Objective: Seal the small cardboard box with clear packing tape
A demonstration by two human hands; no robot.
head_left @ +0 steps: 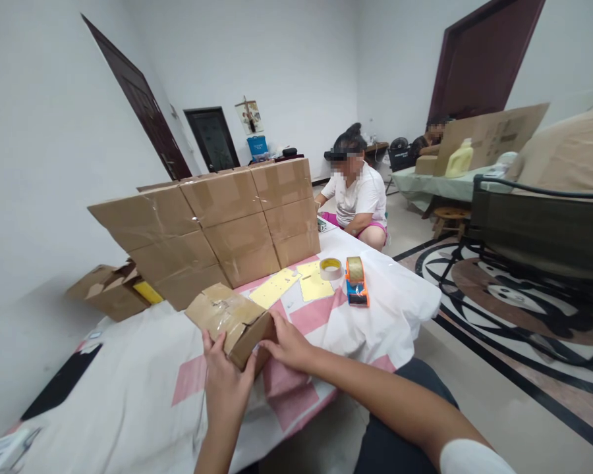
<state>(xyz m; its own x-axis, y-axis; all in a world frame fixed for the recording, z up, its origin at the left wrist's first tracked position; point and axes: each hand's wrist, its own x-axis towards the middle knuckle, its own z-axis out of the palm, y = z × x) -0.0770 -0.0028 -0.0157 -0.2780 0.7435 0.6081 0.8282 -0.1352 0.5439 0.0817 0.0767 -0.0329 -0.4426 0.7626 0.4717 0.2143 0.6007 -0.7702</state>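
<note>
A small cardboard box with clear tape across its top sits tilted toward me at the table's near side. My left hand grips its near left edge, fingers on top and thumb on the front face. At the box's right end, my right hand holds the corner, with its thumb against the front. Just beyond the box lie two yellow sheets. To their right are a roll of tape and an orange and blue tape dispenser loaded with clear tape.
A stacked wall of taped cardboard boxes rises behind the work spot. Open cartons stand at its left. A white and pink cloth covers the table. Across it sits a person in a white shirt. A folding chair stands at right.
</note>
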